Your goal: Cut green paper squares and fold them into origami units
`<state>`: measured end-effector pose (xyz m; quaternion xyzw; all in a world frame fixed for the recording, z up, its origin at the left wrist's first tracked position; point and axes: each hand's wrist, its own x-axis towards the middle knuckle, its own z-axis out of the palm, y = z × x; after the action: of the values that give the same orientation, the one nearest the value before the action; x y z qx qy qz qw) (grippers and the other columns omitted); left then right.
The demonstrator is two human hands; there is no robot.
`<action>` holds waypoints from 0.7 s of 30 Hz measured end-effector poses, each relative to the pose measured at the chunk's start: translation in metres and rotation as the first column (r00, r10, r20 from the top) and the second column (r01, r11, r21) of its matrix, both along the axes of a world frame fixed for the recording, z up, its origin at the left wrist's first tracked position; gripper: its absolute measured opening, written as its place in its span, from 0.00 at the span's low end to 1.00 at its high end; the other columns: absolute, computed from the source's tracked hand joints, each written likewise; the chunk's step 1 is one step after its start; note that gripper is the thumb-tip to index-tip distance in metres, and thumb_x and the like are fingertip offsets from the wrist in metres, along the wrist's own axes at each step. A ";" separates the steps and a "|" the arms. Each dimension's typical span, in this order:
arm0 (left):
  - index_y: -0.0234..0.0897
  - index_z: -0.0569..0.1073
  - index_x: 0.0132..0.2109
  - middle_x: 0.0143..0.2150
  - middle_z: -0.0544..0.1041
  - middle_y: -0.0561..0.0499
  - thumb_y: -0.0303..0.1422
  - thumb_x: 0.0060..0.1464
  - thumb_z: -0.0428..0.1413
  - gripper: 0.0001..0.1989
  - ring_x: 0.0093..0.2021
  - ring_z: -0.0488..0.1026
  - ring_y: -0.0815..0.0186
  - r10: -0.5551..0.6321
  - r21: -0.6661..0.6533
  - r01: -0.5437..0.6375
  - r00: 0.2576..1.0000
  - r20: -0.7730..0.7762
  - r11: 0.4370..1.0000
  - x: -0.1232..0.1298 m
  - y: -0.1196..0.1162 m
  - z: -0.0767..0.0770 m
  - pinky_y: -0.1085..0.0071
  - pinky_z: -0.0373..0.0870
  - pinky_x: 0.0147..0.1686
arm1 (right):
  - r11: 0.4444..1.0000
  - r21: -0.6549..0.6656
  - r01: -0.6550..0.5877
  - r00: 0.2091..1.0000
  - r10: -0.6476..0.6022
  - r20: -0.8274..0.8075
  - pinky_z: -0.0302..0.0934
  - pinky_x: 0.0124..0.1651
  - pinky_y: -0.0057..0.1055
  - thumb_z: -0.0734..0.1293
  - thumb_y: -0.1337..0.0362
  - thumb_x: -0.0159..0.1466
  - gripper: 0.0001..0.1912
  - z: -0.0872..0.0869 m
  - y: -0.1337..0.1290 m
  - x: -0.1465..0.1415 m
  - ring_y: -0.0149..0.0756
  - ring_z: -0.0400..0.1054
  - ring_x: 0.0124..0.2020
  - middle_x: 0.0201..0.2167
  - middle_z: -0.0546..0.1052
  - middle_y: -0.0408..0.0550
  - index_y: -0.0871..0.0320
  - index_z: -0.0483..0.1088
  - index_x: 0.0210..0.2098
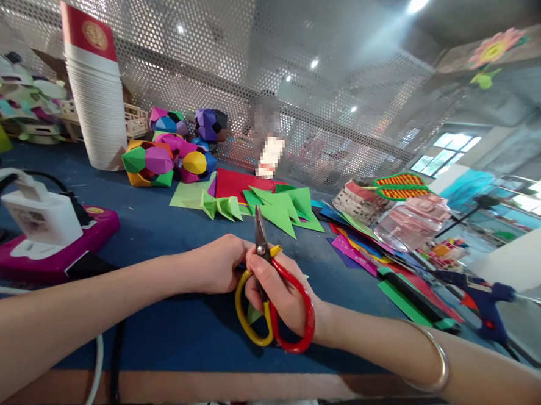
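The scissors (262, 250) are in the right hand (286, 293), above the near part of the desk (169, 340), with their dark blades together and pointing away from the body. The thumb appears to pass through the red loop, its tip just below the pivot; the yellow loop hangs beside it. They should feel stiff and moderately weighty, and the smooth loops are the place to take hold, clear of the narrow points.

The left hand (221, 261) is curled, close against the right fingers; whether it grips anything cannot be told. A bit of green paper (255, 313) shows through the yellow loop, though what supports it is hidden. Such paper looks light, thin and easily creased, best pinched gently by an edge.

Beyond the blades lie a pleated green piece (227, 208), pointed green cutouts (277, 208) and a red sheet (235, 183). Farther out stand faceted paper balls (149, 165) and stacked cups (98, 115) to the left; a glue gun (485, 302) lies to the right.
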<state>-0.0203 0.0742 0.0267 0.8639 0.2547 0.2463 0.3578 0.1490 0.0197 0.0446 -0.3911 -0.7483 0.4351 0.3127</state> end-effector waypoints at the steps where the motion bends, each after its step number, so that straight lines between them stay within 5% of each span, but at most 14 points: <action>1: 0.34 0.75 0.36 0.34 0.82 0.52 0.17 0.44 0.55 0.12 0.37 0.79 0.60 0.001 -0.003 -0.001 1.000 0.001 1.000 0.000 0.000 -0.001 0.76 0.72 0.34 | 1.000 0.018 -0.006 1.000 0.006 0.022 0.57 0.25 0.24 0.53 0.53 0.75 0.27 0.001 0.000 -0.001 0.26 0.59 0.18 0.15 0.65 0.39 0.57 0.63 0.22; 7: 0.34 0.76 0.38 0.37 0.82 0.51 0.17 0.45 0.54 0.14 0.39 0.80 0.59 -0.012 0.032 0.012 1.000 -0.012 0.999 0.000 0.000 -0.003 0.76 0.73 0.35 | 0.999 0.023 -0.031 0.997 0.029 0.078 0.58 0.25 0.24 0.54 0.47 0.73 0.31 0.006 0.001 0.001 0.27 0.59 0.18 0.16 0.65 0.39 0.57 0.63 0.19; 14: 0.38 0.82 0.35 0.43 0.82 0.49 0.21 0.54 0.55 0.12 0.45 0.79 0.60 -0.046 0.113 0.053 0.997 -0.066 0.992 0.001 0.000 0.003 0.73 0.73 0.45 | 1.000 0.027 0.005 0.996 -0.007 0.089 0.58 0.25 0.24 0.53 0.53 0.75 0.26 0.009 0.009 0.020 0.27 0.60 0.18 0.16 0.65 0.38 0.56 0.61 0.23; 21: 0.40 0.82 0.48 0.49 0.81 0.47 0.26 0.59 0.55 0.14 0.50 0.78 0.63 -0.041 0.174 0.062 0.992 -0.119 0.983 0.000 0.000 0.005 0.72 0.72 0.50 | 0.990 0.016 0.141 0.986 -0.142 0.088 0.58 0.24 0.24 0.55 0.51 0.74 0.19 0.011 0.027 0.057 0.27 0.60 0.18 0.17 0.67 0.35 0.55 0.59 0.32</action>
<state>-0.0199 0.0746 0.0316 0.9114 0.2294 0.2086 0.2706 0.2061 0.0465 0.0553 -0.4606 -0.7340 0.3904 0.3109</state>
